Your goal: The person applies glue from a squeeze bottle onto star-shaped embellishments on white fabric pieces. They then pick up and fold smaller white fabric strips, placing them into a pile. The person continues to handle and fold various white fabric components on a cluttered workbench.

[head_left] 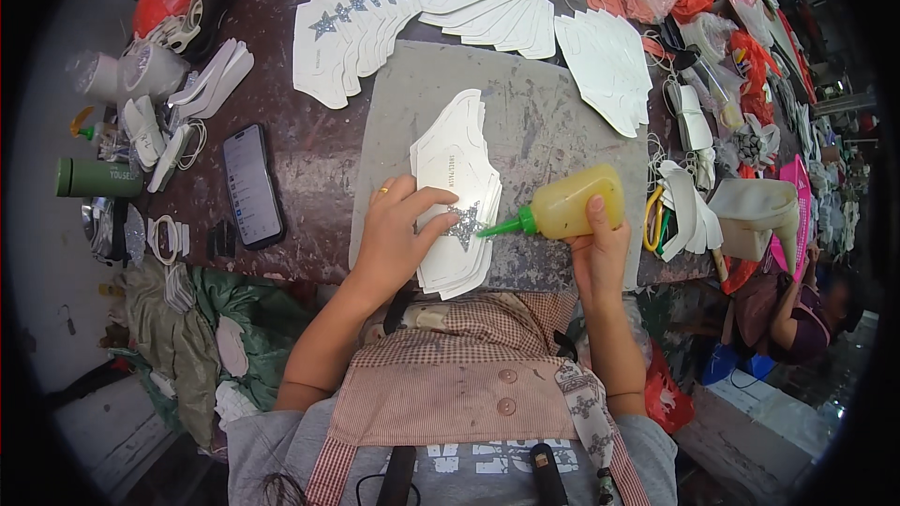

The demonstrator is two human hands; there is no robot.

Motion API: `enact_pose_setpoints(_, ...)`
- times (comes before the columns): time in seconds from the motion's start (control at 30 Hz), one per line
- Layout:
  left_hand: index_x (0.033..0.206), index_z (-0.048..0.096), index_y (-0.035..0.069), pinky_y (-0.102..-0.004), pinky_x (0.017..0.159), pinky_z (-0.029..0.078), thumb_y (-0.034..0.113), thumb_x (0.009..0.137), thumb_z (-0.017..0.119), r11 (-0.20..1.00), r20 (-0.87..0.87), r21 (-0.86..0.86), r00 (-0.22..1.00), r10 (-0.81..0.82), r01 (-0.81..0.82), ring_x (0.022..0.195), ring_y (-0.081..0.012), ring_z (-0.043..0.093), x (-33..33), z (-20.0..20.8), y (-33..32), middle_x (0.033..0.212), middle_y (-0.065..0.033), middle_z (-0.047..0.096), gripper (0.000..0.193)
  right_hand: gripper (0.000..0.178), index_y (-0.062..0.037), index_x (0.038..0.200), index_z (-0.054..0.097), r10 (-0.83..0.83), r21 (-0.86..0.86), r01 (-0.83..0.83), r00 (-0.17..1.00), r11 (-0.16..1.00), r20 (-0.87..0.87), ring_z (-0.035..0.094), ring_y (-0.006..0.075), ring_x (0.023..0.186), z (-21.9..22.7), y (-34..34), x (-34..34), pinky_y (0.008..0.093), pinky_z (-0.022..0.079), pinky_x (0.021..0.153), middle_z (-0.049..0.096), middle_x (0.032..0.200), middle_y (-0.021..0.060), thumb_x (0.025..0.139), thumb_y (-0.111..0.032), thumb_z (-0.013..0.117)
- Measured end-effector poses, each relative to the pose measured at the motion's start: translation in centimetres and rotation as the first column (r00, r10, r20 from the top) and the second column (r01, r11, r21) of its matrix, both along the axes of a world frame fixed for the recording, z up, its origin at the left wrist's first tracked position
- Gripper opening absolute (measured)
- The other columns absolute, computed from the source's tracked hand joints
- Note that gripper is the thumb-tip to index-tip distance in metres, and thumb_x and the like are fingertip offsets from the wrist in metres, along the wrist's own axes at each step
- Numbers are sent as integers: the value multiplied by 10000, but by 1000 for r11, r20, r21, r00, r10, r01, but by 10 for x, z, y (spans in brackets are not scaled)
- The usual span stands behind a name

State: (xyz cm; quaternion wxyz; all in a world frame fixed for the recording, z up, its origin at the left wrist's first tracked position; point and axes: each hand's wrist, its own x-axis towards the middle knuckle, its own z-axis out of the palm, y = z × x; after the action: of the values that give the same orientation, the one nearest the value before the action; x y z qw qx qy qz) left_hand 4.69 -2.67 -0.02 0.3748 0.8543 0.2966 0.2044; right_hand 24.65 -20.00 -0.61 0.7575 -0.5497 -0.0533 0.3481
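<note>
A stack of white shoe-upper pieces (459, 164) lies before me on the grey work board (553, 122). On the top piece sits a silver glitter star patch (462, 228). My left hand (401, 230), with a ring on one finger, rests over the stack's left edge, its thumb and forefinger closed at the star's left side. Closed round a squeeze bottle (577, 203) of yellowish liquid is my right hand (600, 245). The bottle lies tilted nearly flat, and the tip of its green nozzle meets the star's right edge.
Fanned white pieces with stars (352, 23) lie at the far left of the board, plain ones (492, 0) at the far middle and right. A phone (251, 186) and a green flask (98, 178) lie left. Scissors (653, 217) and a plastic jug (750, 211) stand right, near another person (797, 319).
</note>
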Motion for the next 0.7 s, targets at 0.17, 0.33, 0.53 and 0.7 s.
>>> enact_pose_setpoints(0.17, 981, 741, 84, -335, 685, 444, 110, 756, 808, 1000, 60, 15, 998, -7, 6, 775, -233, 567, 0, -3, 1, 780, -70, 579, 236, 454, 42, 1233, 533, 7, -6, -7, 999, 1000, 35, 682, 226, 954, 3, -8, -9, 388, 604, 816, 639, 1107, 118, 915, -211, 736)
enact_pose_setpoints(0.33, 1015, 723, 65, -306, 577, 445, 97, 780, 793, 995, 28, -92, 999, -22, 25, 676, -187, 581, -2, 1, -1, 840, -80, 606, 247, 476, 38, 1262, 521, 23, -11, -22, 996, 1000, 89, 648, 224, 1045, -2, -23, -21, 416, 566, 904, 626, 1132, 114, 919, -215, 733)
enact_pose_setpoints(0.53, 1035, 707, 38, -262, 546, 467, 39, 821, 766, 963, 243, -248, 956, 165, -103, 672, -115, 586, -10, -1, -6, 856, -63, 585, 222, 522, -24, 1361, 453, -99, 55, 105, 990, 993, -97, 634, 268, 1109, 7, -46, -43, 463, 536, 967, 599, 1241, 123, 972, -312, 650)
enact_pose_setpoints(0.7, 946, 647, 25, -223, 534, 495, 42, 811, 788, 948, 172, -79, 933, 317, -308, 670, -94, 592, -19, -17, -36, 876, -58, 578, 196, 406, 33, 1259, 520, -217, 161, 229, 972, 960, -90, 638, 234, 1084, 17, -39, -29, 418, 564, 916, 622, 1163, 120, 979, -230, 649)
